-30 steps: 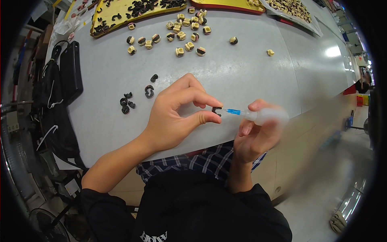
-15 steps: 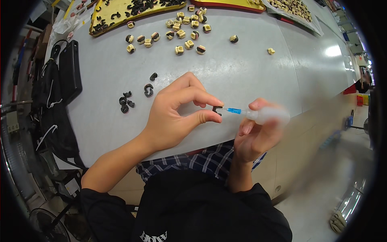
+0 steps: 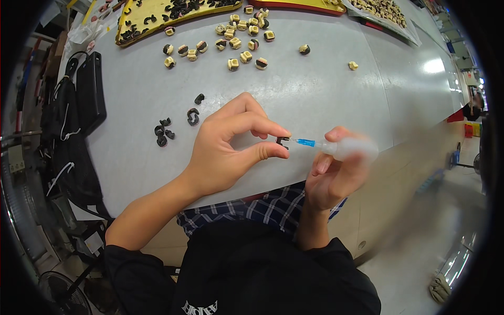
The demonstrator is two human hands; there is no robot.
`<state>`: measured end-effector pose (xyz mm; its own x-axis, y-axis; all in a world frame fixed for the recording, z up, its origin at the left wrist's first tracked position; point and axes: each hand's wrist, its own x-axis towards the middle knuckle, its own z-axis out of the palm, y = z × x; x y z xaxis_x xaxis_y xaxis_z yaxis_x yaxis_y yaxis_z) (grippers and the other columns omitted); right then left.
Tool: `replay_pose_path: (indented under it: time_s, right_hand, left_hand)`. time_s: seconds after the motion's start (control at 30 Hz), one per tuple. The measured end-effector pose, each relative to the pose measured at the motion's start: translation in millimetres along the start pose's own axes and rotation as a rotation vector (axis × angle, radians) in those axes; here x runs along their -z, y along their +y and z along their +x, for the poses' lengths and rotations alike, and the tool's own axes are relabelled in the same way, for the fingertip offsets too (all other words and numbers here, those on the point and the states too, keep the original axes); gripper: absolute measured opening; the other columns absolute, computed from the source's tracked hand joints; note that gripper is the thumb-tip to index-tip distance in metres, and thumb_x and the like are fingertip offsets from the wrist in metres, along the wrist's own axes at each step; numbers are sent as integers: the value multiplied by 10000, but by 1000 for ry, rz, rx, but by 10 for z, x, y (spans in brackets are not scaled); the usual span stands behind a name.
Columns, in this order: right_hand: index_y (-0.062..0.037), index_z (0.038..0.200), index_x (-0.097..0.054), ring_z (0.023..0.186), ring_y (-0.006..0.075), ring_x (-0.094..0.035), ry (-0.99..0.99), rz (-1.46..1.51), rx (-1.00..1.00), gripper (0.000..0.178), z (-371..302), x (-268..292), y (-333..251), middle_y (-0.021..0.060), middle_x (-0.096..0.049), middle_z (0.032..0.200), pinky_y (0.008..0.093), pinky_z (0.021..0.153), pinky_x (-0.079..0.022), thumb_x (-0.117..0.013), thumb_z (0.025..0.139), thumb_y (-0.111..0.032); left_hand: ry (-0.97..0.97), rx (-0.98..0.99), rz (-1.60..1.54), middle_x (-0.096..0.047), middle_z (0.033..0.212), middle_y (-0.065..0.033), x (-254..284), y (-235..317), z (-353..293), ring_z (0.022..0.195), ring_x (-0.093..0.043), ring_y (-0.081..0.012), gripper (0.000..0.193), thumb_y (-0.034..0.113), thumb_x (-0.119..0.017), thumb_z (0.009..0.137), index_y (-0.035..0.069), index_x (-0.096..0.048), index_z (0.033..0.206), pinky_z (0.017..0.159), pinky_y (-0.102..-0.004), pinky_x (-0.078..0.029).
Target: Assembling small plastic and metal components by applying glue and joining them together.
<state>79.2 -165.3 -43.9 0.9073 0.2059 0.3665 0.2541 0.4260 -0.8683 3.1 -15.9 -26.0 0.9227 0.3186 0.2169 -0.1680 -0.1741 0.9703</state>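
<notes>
My left hand (image 3: 223, 147) pinches a small black C-shaped piece (image 3: 283, 142) between thumb and forefinger, above the near part of the grey table. In my right hand (image 3: 336, 176) is a translucent white squeeze bottle (image 3: 349, 149) with a blue-hubbed needle tip (image 3: 305, 142). The needle points left and its end is at the black piece; whether it touches cannot be made out. Several loose black curved pieces (image 3: 161, 137) lie left of my left hand, with another curved piece (image 3: 193, 116) closer to it.
Cream-and-black small parts (image 3: 233, 64) lie scattered over the far table (image 3: 336, 89). Behind them stand a yellow tray (image 3: 210, 10) of black pieces and a bag-lined tray (image 3: 409, 37) of cream parts. A black power bank (image 3: 92, 92) with cables lies along the left edge.
Almost nothing differs. The bottle and needle have shifted very slightly to the right; both hands keep their grips, and the loose pieces stay in place.
</notes>
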Motion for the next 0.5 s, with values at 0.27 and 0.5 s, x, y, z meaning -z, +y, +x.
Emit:
replay_pose_path:
  time_s: [0.27, 0.5]
  right_hand:
    - [-14, 941, -482, 435, 41, -366, -2, 11, 1, 307, 9, 1, 9, 168, -552, 900, 144, 386, -289, -377, 972, -300]
    - [1, 940, -476, 427, 38, -351, 20, 110, -13, 326, 17, 38, 21, 169, -552, 896, 144, 377, -286, -367, 973, -304]
  left_hand:
    - [-3, 1, 4, -516, 782, -5, 28, -7, 0, 715, -476, -106, 213, 63, -767, 665, 62, -686, 862, 658, -227, -403]
    - [-18, -5, 0, -497, 787, -13, 27, 2, -4, 732, -457, -109, 277, 9, -772, 635, 29, -681, 897, 681, -229, -390]
